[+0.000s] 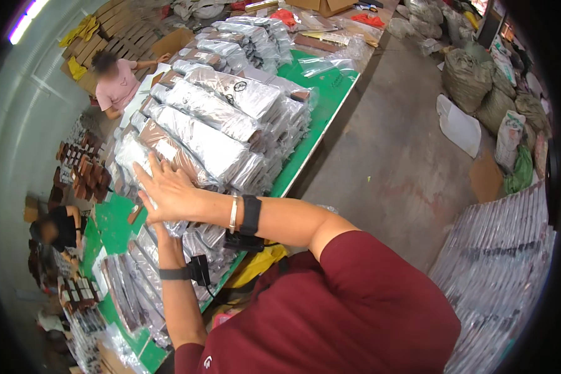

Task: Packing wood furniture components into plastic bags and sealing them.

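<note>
My right hand [171, 192] lies with fingers spread on the near end of a stack of plastic-wrapped flat packages. Its fingertips touch a clear-wrapped whitish package [129, 153], beside a brown wrapped package [182, 161] with a white label. My left hand [164, 232] reaches up from below and is mostly covered by the right one; its fingers are hidden, so whether it holds anything does not show. Both wrists carry dark straps, and a metal bracelet sits on the right wrist.
More wrapped packages [140, 280] lie on the green table [315, 140] nearby. Two people [115, 87] are at its far left side. Full sacks [467, 78] and a large stack of wrapped packages [498, 268] stand on the right floor. A yellow item [258, 262] lies by the table edge.
</note>
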The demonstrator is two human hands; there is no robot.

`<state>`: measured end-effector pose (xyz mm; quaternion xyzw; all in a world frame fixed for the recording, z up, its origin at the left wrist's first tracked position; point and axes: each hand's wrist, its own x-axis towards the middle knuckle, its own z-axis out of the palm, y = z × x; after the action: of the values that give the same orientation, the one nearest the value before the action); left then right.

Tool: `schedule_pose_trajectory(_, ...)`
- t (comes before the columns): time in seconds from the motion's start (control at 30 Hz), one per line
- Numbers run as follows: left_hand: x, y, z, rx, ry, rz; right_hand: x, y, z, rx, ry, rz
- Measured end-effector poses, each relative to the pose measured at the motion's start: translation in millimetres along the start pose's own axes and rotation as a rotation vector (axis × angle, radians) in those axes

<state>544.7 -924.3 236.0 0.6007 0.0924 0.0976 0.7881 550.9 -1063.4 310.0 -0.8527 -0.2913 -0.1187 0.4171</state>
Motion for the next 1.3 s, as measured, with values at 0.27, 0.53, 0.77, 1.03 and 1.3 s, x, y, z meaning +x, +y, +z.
schedule_pose_trajectory(0.27,-16,28,32,-0.073,0.071,-0.15,27,19,-12,0.238,-0.108,0.154)
schedule_pose_trajectory(0.53,-6,16,2,0.138,0.082,-0.043,32,42,-22,0.839,-0.084,0.277)
schedule_pose_trajectory(0.77,-18,33,21,0.414,0.037,0.034,-41,98,-129,1.144,0.095,-0.058)
schedule_pose_trajectory(1.03,-25,52,40,0.737,0.175,0.238,-126,197,-229,0.751,0.507,-0.009)
schedule_pose_trajectory(1.3,-69,35,251,1.423,-0.557,1.161,-176,174,-247,1.204,0.466,0.232)
